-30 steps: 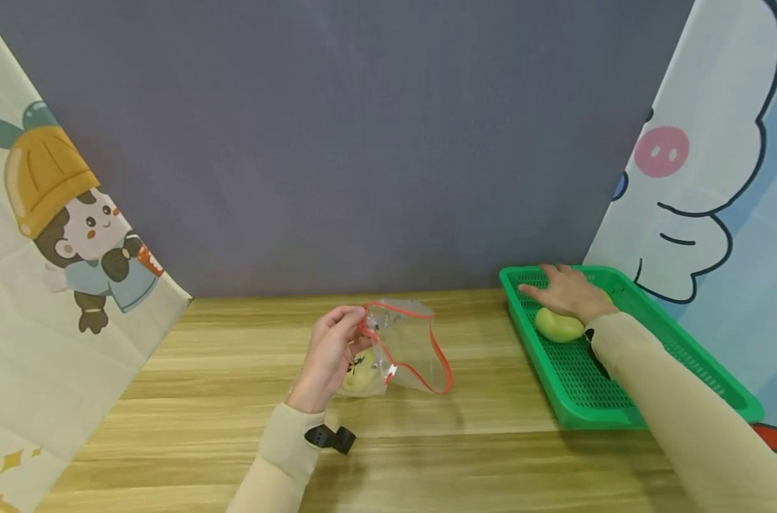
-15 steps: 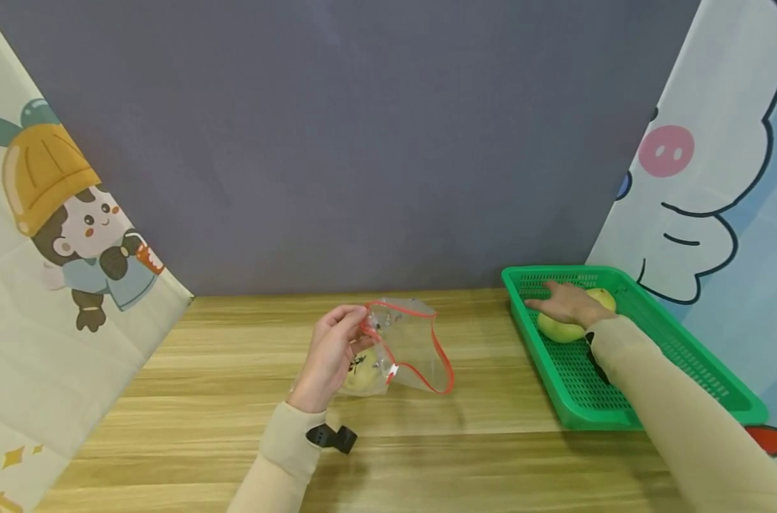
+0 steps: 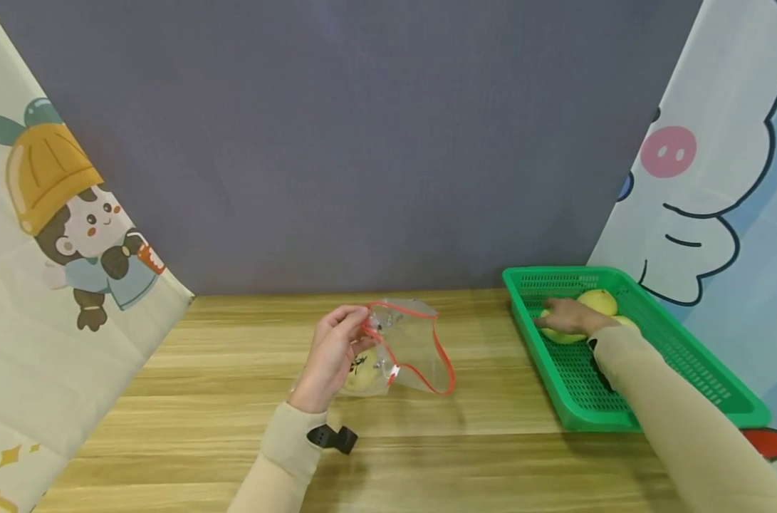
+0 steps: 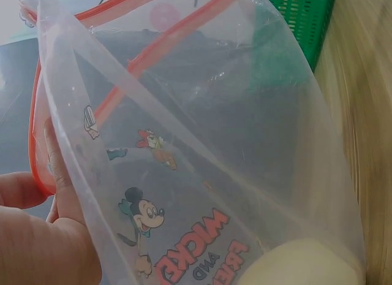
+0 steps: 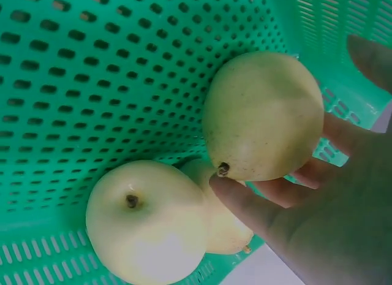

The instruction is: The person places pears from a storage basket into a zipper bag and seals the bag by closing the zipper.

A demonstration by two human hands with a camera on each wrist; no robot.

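Note:
In the head view my left hand (image 3: 329, 353) pinches the edge of a clear zip bag (image 3: 420, 342) with a red rim and white slider. The bag's mouth gapes to the right. A pale yellow pear (image 4: 303, 263) lies in its bottom, and cartoon print shows on the plastic. My right hand (image 3: 570, 317) reaches down into a green basket (image 3: 570, 413). The right wrist view shows its fingers curled round the side of one pear (image 5: 263, 116), one fingertip near the dark stem. The thumb (image 5: 370, 61) stands apart from the fruit.
Two more pears, a front one (image 5: 147, 220) and one partly behind it (image 5: 223, 224), lie in the basket close by. The basket stands at the right of the wooden table (image 3: 234, 370). A grey panel (image 3: 362, 142) rises behind, with printed cloths on both sides.
My right hand has gone from spread above the pears to lower, with its fingers curled at the left pear. More of the other pears shows. My left hand and the bag have barely moved.

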